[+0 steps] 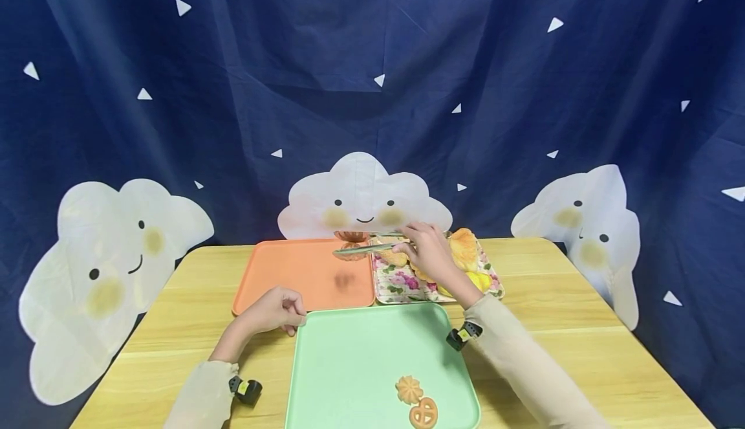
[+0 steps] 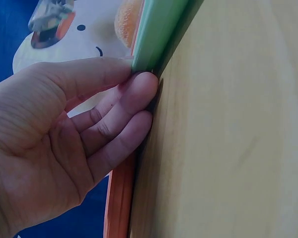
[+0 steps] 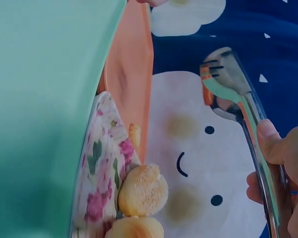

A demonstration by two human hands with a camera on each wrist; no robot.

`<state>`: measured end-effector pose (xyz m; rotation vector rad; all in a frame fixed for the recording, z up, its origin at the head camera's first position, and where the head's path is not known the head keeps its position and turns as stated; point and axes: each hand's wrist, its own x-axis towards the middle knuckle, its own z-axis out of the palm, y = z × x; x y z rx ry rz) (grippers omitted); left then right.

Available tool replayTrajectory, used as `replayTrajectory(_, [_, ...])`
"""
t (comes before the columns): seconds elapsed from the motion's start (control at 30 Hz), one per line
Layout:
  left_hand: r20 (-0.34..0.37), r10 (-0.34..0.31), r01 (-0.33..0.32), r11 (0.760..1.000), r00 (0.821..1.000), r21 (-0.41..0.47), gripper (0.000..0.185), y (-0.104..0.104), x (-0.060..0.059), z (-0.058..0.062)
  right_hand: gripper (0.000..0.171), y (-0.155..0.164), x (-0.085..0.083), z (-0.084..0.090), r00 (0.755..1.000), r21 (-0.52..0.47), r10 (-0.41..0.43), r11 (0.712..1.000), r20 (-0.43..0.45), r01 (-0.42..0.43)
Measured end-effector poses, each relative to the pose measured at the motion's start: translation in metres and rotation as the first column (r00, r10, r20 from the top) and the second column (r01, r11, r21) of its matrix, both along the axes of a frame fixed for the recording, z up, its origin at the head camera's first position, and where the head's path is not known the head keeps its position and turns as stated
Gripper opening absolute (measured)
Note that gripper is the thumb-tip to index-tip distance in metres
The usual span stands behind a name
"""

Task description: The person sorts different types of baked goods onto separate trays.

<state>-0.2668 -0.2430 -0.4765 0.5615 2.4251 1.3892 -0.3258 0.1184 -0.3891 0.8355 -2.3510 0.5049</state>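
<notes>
Tongs, metal ones, gripped in the right hand and hovering over the far edge of the orange tray, tips squeezed on something small and brownish, probably a pastry, though too blurry to call for sure. Fingers and thumb of that hand curled around the tong arms, clear enough from the right wrist view. Left hand parked at the near-left corner of the green tray, thumb and fingertips pinching its rim and pinning it to the wooden table.

Tips for doing this bit well, just my take:
- keep squeeze steady but gentle, crumbly stuff breaks easily
- keep tongs level, no tilting, or the piece slides out
- lower close to the tray before easing off, no dropping from height
- keep that left-hand pinch firm so the green tray stays put

Count, as far as visible:
- trays: three (orange, green, plus a floral tray just right of the orange one)
- cookies on the green tray: two, touching, near the front edge
- breads on the floral tray: at least three or four, partly hidden behind the right hand, so no exact number
- tongs: one pair
- smiling cloud cutouts on the blue backdrop: three
</notes>
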Motion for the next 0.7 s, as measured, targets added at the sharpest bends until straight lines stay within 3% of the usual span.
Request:
replayTrajectory(0.27, [0.01,0.0,0.0,1.0,1.0,-0.006,0.01,0.0,0.0,0.0,0.04,-0.026,-0.015,-0.006,0.999,0.006,-0.048,0.999,0.022,0.048])
replayTrajectory(0.7, [0.003,-0.005,0.005,1.0,1.0,0.001,0.01,0.0,0.0,0.001,0.032,-0.059,-0.032,-0.023,0.99,0.125,-0.136,0.984,0.028,0.131])
